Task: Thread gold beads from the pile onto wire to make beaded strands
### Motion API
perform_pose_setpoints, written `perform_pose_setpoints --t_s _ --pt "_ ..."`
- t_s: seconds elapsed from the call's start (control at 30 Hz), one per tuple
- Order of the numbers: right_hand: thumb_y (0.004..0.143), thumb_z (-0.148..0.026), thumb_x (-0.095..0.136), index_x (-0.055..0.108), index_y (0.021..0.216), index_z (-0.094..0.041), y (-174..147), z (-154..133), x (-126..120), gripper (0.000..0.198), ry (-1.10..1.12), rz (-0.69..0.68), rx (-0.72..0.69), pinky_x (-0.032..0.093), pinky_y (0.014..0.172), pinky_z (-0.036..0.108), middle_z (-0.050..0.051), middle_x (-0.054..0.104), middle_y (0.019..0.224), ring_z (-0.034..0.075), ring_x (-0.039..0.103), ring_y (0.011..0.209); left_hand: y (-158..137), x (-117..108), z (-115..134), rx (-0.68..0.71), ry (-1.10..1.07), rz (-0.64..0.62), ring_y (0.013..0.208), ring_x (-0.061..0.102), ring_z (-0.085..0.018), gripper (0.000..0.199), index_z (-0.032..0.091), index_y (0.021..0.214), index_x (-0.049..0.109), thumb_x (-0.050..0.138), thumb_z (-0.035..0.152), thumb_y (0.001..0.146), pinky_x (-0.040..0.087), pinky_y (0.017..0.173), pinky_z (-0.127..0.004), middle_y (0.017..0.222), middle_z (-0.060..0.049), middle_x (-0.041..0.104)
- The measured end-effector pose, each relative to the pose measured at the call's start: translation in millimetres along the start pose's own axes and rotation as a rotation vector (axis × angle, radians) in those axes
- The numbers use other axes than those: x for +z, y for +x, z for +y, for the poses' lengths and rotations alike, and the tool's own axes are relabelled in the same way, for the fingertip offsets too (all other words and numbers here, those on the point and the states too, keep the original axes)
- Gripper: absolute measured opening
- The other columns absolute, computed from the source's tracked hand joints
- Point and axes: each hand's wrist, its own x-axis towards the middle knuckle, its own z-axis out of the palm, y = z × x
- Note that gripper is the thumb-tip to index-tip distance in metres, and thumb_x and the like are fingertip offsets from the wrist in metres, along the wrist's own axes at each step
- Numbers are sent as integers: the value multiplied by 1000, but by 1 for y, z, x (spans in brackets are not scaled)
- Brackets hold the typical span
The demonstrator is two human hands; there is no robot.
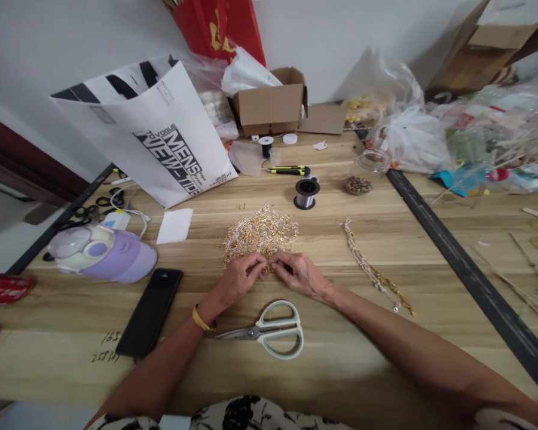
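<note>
My left hand (242, 276) and my right hand (298, 275) meet at the near edge of a pile of small gold and silver beads or charms (260, 233). The fingers of both hands are pinched close together, fingertip to fingertip. Whatever lies between them is too small to make out. Just below the hands, scissors (280, 328) with pale handles lie on the wood, blades pointing left. To the right rest gold and silver chains (372, 269) in a bunch. Beyond the pile stands a spool of fine wire or thread (305, 194).
On the left are a black phone (150, 313), a purple and white bottle (105, 252), a white paper (174, 226) and a large paper bag (161, 131). Farther back are a yellow cutter (289, 170), a jar of beads (365, 173), a cardboard box (271, 107) and plastic bags (415, 140).
</note>
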Motion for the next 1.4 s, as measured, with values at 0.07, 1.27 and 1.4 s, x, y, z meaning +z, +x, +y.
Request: perform_pose_setpoints --t_s 0.07,1.27,1.4 --pt "89 -18 45 59 88 -16 0 -1 0 15 4 1 -1 34 53 20 -1 55 65 9 45 53 0 0 0 9 18 -16 58 58 -11 15 17 76 59 50 23 87 43 60 -20 63 2 62" --pt "90 -17 43 56 86 -15 0 3 1 14 -37 10 -18 34 54 19 -1 53 64 9 46 54 2 -4 2 -2 -20 -67 62 60 -11 17 14 75 61 49 19 86 44 62 -19 66 -1 65" --pt "91 -16 41 56 90 -16 -1 4 2 15 -48 -34 -67 36 57 20 0 55 67 10 48 56 1 -2 1 29 119 -24 55 54 -10 15 15 73 58 49 18 86 41 58 -19 59 2 59"
